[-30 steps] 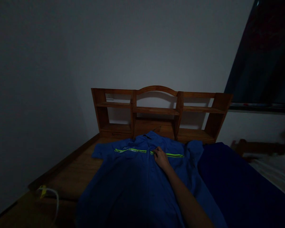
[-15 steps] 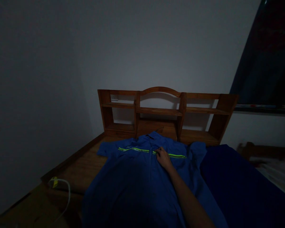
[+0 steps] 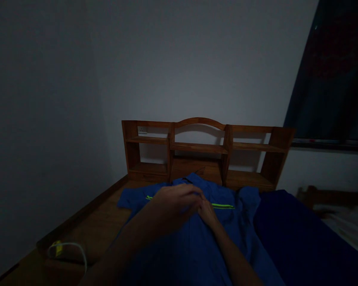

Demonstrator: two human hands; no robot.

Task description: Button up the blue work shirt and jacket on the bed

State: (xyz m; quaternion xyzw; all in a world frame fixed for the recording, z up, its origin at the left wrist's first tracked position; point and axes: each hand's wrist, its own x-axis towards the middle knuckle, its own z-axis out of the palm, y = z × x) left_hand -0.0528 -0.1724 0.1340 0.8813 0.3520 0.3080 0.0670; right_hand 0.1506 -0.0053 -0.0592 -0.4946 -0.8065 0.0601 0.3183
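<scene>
Blue work shirt point(image 3: 197, 246) with neon-yellow reflective stripe point(image 3: 222, 206), spread flat, front up, on wooden bed platform point(image 3: 104, 216), collar toward headboard shelf point(image 3: 201, 149). Faint lettering by stripe, too dim to read. Right hand point(image 3: 207, 211) resting on shirt's chest at the placket, fingers bent; grasp of cloth cannot be told. Left hand point(image 3: 174, 202) over the chest just beside it, fingers curled and blurred, touching right hand's fingers; grip unclear. Dark blue cloth point(image 3: 301, 238) right of shirt. White cable point(image 3: 74, 250) with yellow tag near left platform edge.
</scene>
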